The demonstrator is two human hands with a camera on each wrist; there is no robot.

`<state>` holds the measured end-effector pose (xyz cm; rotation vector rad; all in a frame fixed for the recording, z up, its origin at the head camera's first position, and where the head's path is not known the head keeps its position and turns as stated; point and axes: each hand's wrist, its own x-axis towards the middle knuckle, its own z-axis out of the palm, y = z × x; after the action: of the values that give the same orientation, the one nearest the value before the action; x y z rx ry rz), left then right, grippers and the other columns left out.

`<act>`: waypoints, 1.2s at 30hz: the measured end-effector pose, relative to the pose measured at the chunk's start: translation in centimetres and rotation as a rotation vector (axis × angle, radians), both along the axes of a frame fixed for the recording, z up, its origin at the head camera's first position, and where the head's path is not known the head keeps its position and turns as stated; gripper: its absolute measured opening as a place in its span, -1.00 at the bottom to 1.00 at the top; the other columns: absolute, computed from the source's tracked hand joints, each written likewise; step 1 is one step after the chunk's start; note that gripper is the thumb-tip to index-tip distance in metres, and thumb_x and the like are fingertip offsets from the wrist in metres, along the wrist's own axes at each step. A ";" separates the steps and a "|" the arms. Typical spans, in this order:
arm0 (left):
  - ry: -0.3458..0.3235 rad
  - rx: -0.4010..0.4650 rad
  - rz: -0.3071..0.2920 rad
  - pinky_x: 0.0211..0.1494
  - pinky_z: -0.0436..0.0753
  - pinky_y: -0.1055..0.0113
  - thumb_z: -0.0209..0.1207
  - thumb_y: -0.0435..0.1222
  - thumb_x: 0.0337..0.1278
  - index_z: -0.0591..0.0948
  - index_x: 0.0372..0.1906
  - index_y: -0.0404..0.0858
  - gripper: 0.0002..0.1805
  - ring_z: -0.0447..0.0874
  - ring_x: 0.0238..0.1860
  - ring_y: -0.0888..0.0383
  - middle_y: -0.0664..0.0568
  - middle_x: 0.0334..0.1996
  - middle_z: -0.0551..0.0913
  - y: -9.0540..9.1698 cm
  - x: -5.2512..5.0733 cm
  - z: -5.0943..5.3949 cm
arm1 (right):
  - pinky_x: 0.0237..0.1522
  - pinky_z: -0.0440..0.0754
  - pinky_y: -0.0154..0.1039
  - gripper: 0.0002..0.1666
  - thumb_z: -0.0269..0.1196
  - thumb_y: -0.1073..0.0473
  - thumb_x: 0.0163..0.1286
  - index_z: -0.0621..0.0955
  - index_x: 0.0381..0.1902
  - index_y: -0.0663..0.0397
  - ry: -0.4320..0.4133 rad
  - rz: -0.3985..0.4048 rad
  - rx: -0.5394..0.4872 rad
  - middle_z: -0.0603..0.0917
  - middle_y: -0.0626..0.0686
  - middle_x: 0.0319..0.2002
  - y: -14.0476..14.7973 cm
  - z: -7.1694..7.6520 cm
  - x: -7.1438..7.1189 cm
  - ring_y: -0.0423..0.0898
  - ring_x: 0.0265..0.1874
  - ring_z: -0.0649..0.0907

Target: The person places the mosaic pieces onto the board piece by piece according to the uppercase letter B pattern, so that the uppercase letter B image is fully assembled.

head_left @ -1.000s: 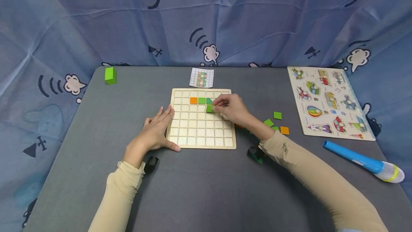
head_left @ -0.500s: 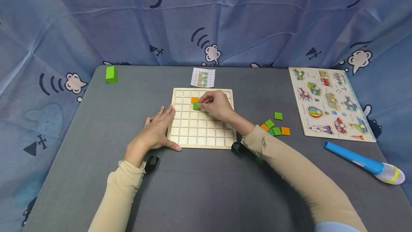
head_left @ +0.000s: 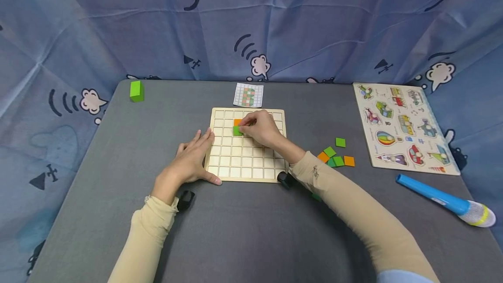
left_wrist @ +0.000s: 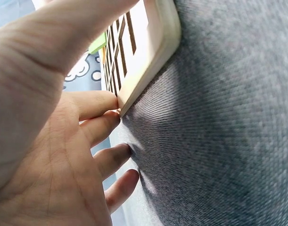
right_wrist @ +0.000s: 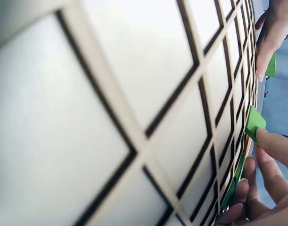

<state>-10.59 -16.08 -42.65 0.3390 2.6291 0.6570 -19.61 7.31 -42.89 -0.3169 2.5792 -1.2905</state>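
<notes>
The wooden grid board lies on the grey table. My left hand rests at its left edge with fingers spread, thumb at the lower left corner; in the left wrist view the hand touches the board's rim. Over the grid, my right hand pinches a green tile just below an orange tile. In the right wrist view the green tile is tilted between thumb and finger of the hand. The hand hides part of the upper rows.
A pattern card lies behind the board. Loose green and orange tiles are on the right, near a picture puzzle board and a blue microphone. A green block stands at the back left.
My right hand has moved left over the board with the green tile, from below the teal piece to below the orange tile. The left hand has stayed at the board's edge.
</notes>
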 end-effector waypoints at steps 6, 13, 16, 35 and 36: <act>-0.002 0.005 0.006 0.56 0.08 -0.25 0.72 0.07 -0.34 -0.06 0.74 -0.26 0.59 -0.31 0.77 -0.19 -0.08 0.77 -0.21 0.0 0.0 0.0 | -0.15 0.54 -0.23 -0.90 0.47 0.22 0.39 0.83 -0.24 0.16 0.002 0.004 0.043 0.80 0.11 -0.21 -0.1 0.1 0.0 -0.05 -0.25 0.65; 0.005 0.003 0.001 0.55 0.10 -0.24 0.72 0.09 -0.33 -0.06 0.74 -0.25 0.58 -0.30 0.77 -0.18 -0.07 0.77 -0.19 0.0 0.0 0.1 | -0.01 0.51 -0.17 -0.94 0.43 0.28 0.39 0.81 -0.23 0.17 0.022 0.030 0.076 0.63 0.08 -0.21 -0.3 0.5 0.3 -0.03 -0.16 0.56; 0.008 0.000 0.000 0.54 0.11 -0.23 0.72 0.09 -0.33 -0.05 0.74 -0.25 0.58 -0.30 0.77 -0.18 -0.07 0.77 -0.19 0.0 0.0 0.0 | 0.02 0.50 -0.15 -0.94 0.41 0.29 0.39 0.80 -0.22 0.16 0.016 0.038 0.074 0.61 0.07 -0.20 0.1 0.9 0.4 -0.02 -0.14 0.55; 0.000 0.022 0.015 0.56 0.06 -0.26 0.73 0.04 -0.35 -0.08 0.75 -0.23 0.59 -0.33 0.77 -0.16 -0.05 0.77 -0.21 0.0 0.2 0.1 | -0.20 0.50 -0.16 -0.78 0.26 0.16 0.56 0.74 -0.03 0.18 -0.065 0.008 0.095 0.70 0.15 -0.18 9.9 2.0 2.2 -0.01 -0.27 0.57; 0.002 0.023 0.015 0.56 0.05 -0.26 0.73 0.04 -0.35 -0.07 0.75 -0.24 0.59 -0.33 0.77 -0.16 -0.06 0.77 -0.21 0.0 0.3 0.0 | -0.17 0.52 -0.15 -0.77 0.25 0.15 0.57 0.73 -0.01 0.18 -0.071 0.014 0.106 0.70 0.15 -0.15 10.3 2.2 2.3 0.01 -0.23 0.59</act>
<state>-10.34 -16.13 -42.63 0.3269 2.6303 0.6929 -17.32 17.66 -40.74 -0.2642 2.5691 -1.1347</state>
